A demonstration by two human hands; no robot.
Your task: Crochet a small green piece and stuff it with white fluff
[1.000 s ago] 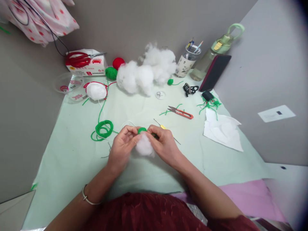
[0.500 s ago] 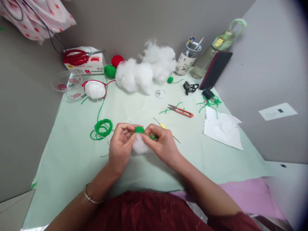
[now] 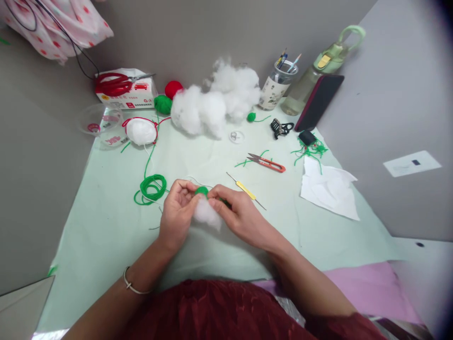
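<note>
Between my hands is a small green crocheted piece (image 3: 201, 191), with a tuft of white fibre stuffing (image 3: 206, 213) bulging from its near side. My left hand (image 3: 177, 210) is closed on the green piece, thumb and fingertips at its left edge. My right hand (image 3: 238, 212) pinches at the right, its thumb and forefinger pressed on the stuffing where it meets the green piece. A bit of green yarn shows under the right fingers. Just beyond that hand lies a crochet hook (image 3: 245, 190) with a yellow grip. Left of my left hand rests a loose green yarn coil (image 3: 152, 189).
Orange-handled thread snips (image 3: 266, 163) lie among green scraps. A heap of stuffing (image 3: 198, 111) sits at the back, beside yarn balls (image 3: 163, 104) and a box (image 3: 130, 99) with red scissors (image 3: 115, 84). At the right are a phone (image 3: 320, 103), bottle (image 3: 304, 85) and torn paper (image 3: 327, 189).
My right hand has shifted slightly left, and its thumb now presses closer on the stuffing. The stuffing spreads a little more to the right, and less of the green piece shows.
</note>
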